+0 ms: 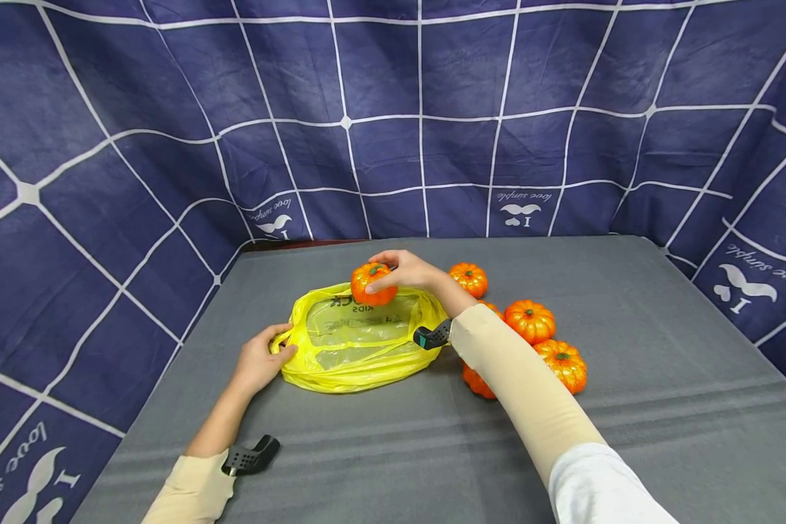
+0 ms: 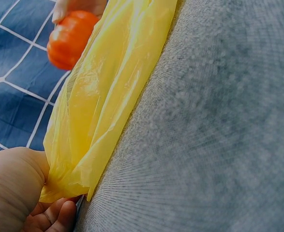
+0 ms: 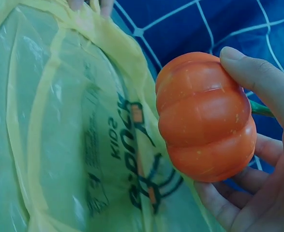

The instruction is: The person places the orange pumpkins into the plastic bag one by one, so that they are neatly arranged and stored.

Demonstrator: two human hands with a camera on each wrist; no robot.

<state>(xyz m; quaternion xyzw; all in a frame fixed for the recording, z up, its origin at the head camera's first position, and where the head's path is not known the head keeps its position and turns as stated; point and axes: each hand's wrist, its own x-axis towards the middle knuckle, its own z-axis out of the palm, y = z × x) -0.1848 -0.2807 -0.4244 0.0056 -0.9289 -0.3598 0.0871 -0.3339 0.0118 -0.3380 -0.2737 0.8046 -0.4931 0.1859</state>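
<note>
The right hand [image 1: 402, 273] holds a small orange pumpkin [image 1: 372, 284], with the thumb on one side and fingers on the other, squeezing it between them. The pumpkin is up in the air by the far edge of a yellow bag [image 1: 347, 380]. The left hand [image 1: 262, 358] pinches the near left edge of that bag. From the head you see the whole bag, lying on the gray table [image 1: 367, 451] with its mouth wide. Only that view shows the other pumpkins: one at the back [image 1: 468, 279], one in the middle [image 1: 530, 322], one in front [image 1: 565, 367], and bits of more orange ones [image 1: 478, 382] peeking out from beside the right arm [image 1: 517, 386]. The left wrist view shows best how the left hand grips: its thumb is on one side of the thin plastic and its fingers are tucked behind. It also shows the side of the bag, all folded and shiny, with the held pumpkin past it. The right wrist view gets close to that pumpkin, so you can see its fat bumps and little yellow specks, and its green stem [image 3: 261, 108] pointing toward the palm. There the word KIDS [image 3: 114, 137] is big and dark on the bag. A blue cloth with white lines [image 1: 380, 87] hangs behind everything.
</note>
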